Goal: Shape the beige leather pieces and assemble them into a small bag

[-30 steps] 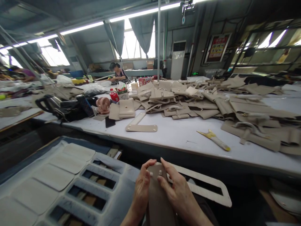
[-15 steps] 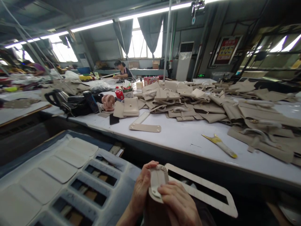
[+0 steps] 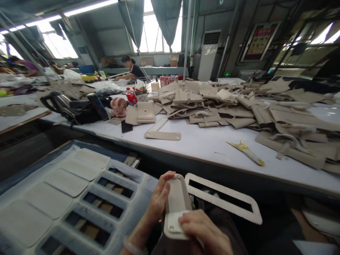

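A long taupe piece (image 3: 176, 198) with a pale inner face and a rounded far end sits between the person's two hands, low in view, nearer than the table edge. The left hand (image 3: 158, 200) grips it along its left side near the far end, thumb bent against the edge. The right hand (image 3: 203, 230) holds its near end, fingers bent over a white flap (image 3: 174, 222) bearing a small metal dot. Just right lies a pale oblong frame (image 3: 223, 203); left, a blue-grey rack (image 3: 106, 194) carries a row of pale panels (image 3: 67, 180). Beyond, the white table (image 3: 191, 148) bears a studded strip (image 3: 163, 136), a yellow-stained tool (image 3: 247, 153), a pink fan (image 3: 118, 107) and heaped taupe pieces (image 3: 212, 117). Farther back, a co-worker (image 3: 134, 71) leans over a worktop.
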`<state>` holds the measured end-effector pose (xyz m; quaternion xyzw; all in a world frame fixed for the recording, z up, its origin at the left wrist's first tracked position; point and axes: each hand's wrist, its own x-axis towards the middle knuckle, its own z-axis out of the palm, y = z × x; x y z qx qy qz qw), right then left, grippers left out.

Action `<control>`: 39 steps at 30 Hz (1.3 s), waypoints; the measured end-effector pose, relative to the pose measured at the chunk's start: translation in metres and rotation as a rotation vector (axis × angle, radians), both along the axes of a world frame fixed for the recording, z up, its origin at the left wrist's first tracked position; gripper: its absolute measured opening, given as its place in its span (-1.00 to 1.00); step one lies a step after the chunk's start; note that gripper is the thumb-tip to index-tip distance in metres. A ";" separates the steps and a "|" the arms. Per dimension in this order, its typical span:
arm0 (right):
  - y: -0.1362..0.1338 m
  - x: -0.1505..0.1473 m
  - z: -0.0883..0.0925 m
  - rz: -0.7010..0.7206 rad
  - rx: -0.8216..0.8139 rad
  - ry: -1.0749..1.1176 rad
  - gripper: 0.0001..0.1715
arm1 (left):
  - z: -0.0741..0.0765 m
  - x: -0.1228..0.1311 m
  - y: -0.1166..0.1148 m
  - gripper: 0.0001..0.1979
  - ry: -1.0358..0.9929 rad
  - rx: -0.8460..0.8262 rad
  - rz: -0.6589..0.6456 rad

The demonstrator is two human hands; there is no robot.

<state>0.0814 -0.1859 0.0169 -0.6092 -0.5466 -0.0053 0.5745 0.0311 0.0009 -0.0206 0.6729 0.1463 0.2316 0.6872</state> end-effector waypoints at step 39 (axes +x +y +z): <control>0.003 0.009 -0.016 0.077 -0.117 0.268 -0.82 | 0.004 -0.005 0.001 -0.91 0.087 0.166 -0.093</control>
